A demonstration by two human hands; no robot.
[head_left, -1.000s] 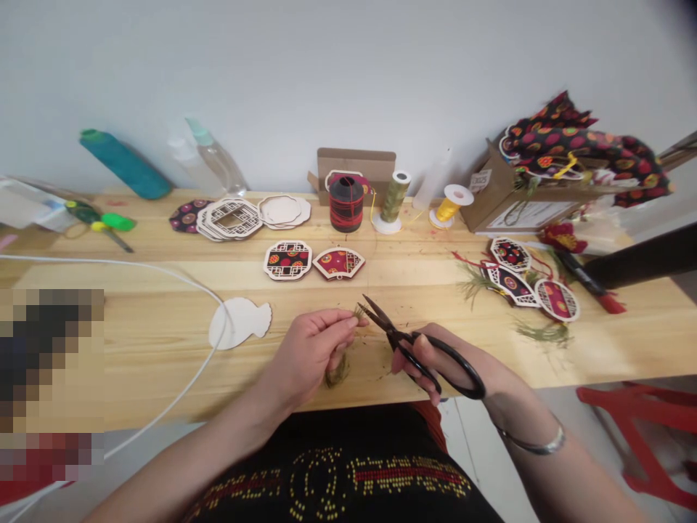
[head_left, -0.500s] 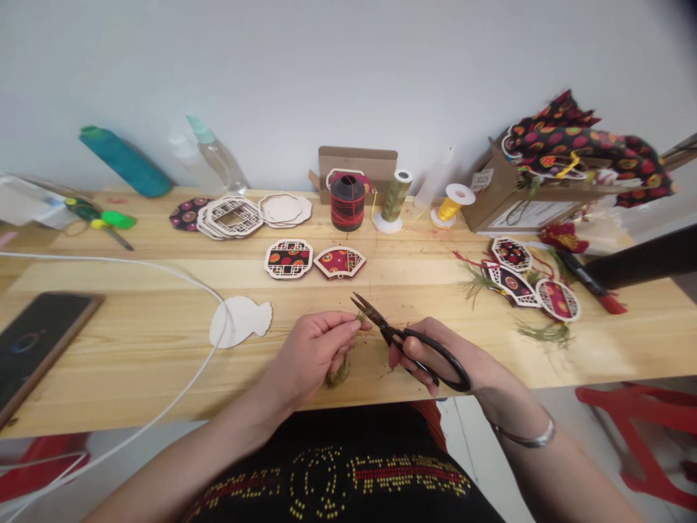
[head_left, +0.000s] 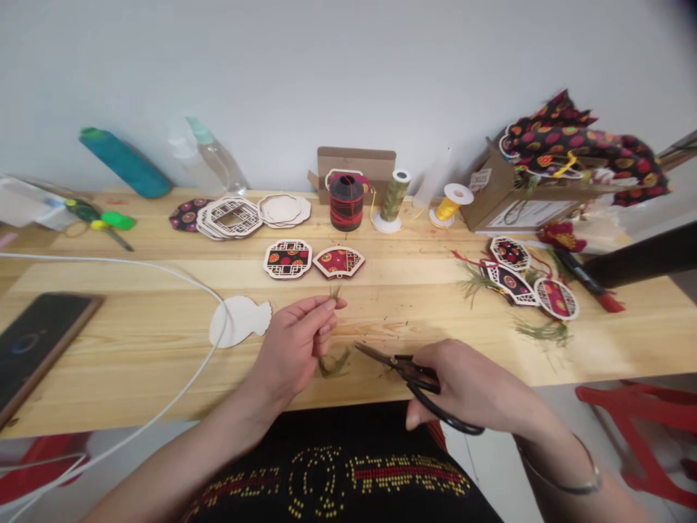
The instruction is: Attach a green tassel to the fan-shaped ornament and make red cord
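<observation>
Olive-green thread bundle (head_left: 335,293) pinched in left hand (head_left: 291,345), thumb against fingers, probably keeping strands together; right hand (head_left: 479,385) wraps fingers around black-handled metal scissors (head_left: 403,365), blades apart from thread, above pale wooden table (head_left: 163,363).

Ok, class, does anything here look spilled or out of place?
Tiny dark scraps litter the pale wooden tabletop near the black metal scissors, untidily. A thin white cable awkwardly passes over the flat white vase-shaped piece.
</observation>
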